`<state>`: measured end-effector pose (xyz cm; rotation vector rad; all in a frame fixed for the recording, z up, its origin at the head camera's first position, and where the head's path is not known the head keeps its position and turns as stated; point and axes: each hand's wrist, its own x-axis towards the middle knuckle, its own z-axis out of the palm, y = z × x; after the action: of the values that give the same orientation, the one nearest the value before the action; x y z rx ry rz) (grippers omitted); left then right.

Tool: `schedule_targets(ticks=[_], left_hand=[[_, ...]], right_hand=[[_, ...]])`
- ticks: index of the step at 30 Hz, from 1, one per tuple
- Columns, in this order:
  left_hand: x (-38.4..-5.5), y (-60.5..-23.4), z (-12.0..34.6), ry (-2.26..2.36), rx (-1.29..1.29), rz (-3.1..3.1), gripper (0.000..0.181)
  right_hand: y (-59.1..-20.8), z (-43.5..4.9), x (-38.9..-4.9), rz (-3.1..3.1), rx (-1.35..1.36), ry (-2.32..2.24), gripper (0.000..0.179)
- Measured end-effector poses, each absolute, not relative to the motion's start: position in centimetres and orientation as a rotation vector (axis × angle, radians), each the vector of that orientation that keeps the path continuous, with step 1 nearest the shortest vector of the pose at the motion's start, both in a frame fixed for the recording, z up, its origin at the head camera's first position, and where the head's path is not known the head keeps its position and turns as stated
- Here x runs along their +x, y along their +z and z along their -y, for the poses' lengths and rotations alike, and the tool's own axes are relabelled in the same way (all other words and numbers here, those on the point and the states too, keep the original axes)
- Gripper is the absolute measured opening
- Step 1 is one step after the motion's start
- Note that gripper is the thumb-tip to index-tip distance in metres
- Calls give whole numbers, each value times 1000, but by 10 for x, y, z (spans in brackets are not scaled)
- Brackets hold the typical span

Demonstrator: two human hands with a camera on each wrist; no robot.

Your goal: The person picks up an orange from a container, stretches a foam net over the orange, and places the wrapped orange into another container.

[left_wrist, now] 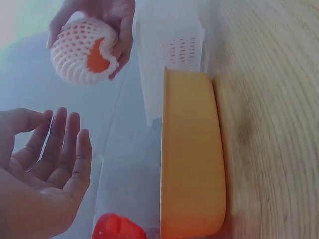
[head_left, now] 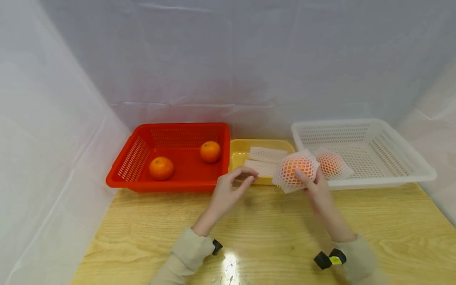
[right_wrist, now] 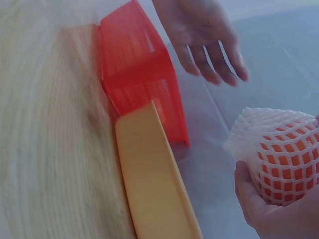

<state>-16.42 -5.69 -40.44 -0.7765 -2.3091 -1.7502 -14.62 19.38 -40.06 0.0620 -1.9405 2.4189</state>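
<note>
My right hand grips an orange wrapped in a white foam net sleeve, held up by the near left corner of the white basket. The net's open end shows bare orange peel in the left wrist view. Apart from it, my left hand hovers in front of the yellow tray, fingers loosely bent and nothing between them. Flat foam net sleeves lie in that tray. Inside the white basket is another netted orange, partly behind my right hand.
To the left stands a red basket with two bare oranges in it. The three containers sit side by side along the back of the wooden table. White sheeting rises behind and at both sides.
</note>
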Motion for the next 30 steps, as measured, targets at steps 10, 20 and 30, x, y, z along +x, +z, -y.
schedule_targets(ticks=[10,20,30], left_hand=[[-174,-396,92,-1805,-657,2221,15],[-186,-388,143,-1733,-452,2217,20],[-191,-382,179,-1574,-320,2330,23]], right_hand=[[-394,-243,-156,1732,51,2396,32],[-399,-298,-178,1964,-182,1825,72],[-401,-353,-195,2498,-278,983,90]])
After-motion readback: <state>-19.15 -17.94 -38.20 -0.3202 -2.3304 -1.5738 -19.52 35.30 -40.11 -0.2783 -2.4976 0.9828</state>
